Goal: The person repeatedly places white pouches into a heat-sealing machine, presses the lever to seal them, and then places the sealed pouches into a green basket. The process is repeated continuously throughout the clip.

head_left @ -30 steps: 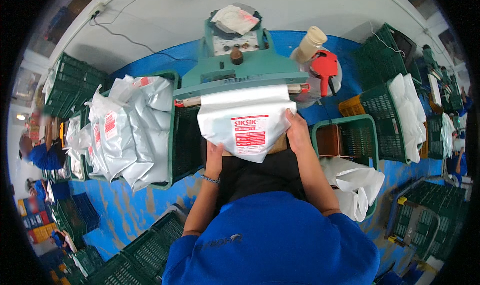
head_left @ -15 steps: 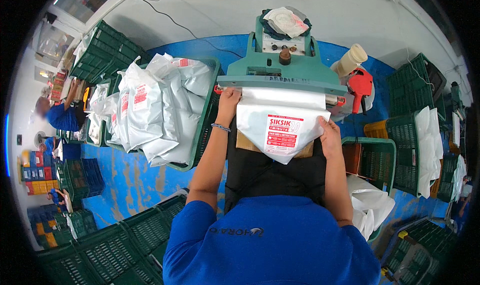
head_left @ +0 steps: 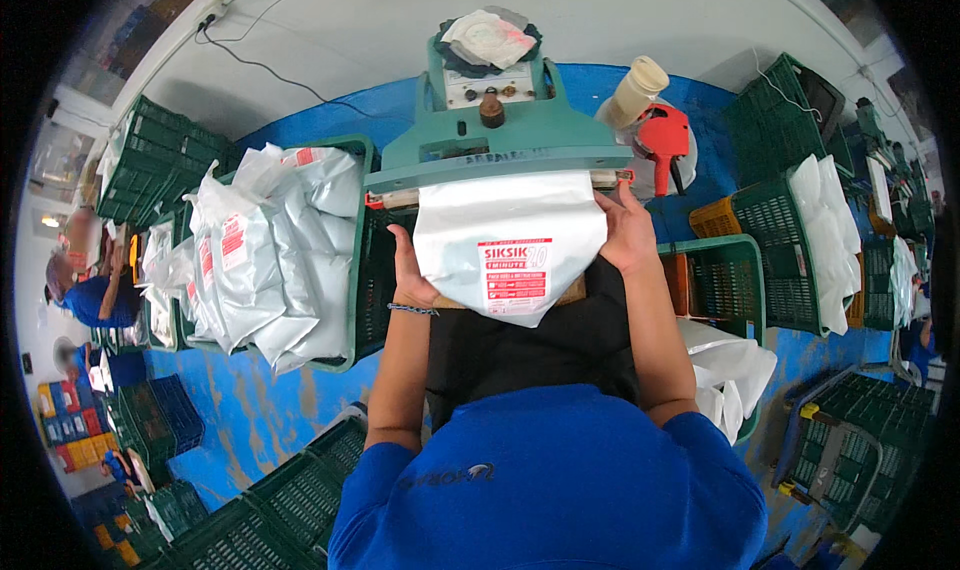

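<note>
Lowered left hand holds silver pouch beside heaped green crate.

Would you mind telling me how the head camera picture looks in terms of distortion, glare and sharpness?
Head view: strong fisheye, so the green sealing machine bar bows and the crates curve toward the black rim; the silver pouch, held by left hand and right hand, shows soft sheen, no harsh glare; the centre is sharp, the edge figures are small and blurred.

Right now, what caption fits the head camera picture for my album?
Both hands, left and right, hold a white bag at a green sealer.
</note>
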Available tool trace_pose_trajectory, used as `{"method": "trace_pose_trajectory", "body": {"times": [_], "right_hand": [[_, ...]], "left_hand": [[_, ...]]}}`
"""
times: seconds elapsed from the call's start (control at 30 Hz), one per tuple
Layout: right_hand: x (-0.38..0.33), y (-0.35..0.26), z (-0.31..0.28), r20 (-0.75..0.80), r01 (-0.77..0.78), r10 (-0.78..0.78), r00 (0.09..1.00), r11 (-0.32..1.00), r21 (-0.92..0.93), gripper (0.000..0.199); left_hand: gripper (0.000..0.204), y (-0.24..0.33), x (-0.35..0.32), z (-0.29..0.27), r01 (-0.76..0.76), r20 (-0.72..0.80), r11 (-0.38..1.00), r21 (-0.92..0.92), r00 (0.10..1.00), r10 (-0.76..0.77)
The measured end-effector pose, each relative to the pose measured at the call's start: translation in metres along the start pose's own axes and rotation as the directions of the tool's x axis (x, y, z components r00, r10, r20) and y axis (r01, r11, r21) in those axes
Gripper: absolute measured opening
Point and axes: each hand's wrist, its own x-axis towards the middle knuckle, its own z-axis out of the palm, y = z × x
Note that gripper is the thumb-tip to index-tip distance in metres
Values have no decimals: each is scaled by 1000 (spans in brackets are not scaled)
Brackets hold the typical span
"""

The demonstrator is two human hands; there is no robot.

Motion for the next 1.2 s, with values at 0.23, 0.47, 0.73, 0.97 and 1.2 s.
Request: {"method": "trace_pose_trajectory", "body": {"times": [0.23, 0.47, 0.73, 0.97, 1.2], "right_hand": [[1, -10, 9, 118, -22, 28, 993, 998, -54, 74], [8, -8, 6, 364, -55, 42, 930, 998, 26, 73], [9, 9, 4, 395, -96, -28, 918, 952, 290, 81], [29, 21, 1, 172, 81, -82, 982, 997, 18, 96], [41, 28, -8, 348, 84, -127, 929, 987, 137, 89]], "left_hand": [[82, -2, 22, -24, 34, 5, 995, 91, 999, -34], [81, -9, 32, -30, -11, 137, 997, 79, 991, 0], [87, -12, 45, -23, 28, 119, 996, 81, 992, -38], [88, -14, 54, -23, 145, 209, 976, -165, 972, -109], [88, -11, 45, -19, -150, 195, 989, 6, 970, 146]]}}
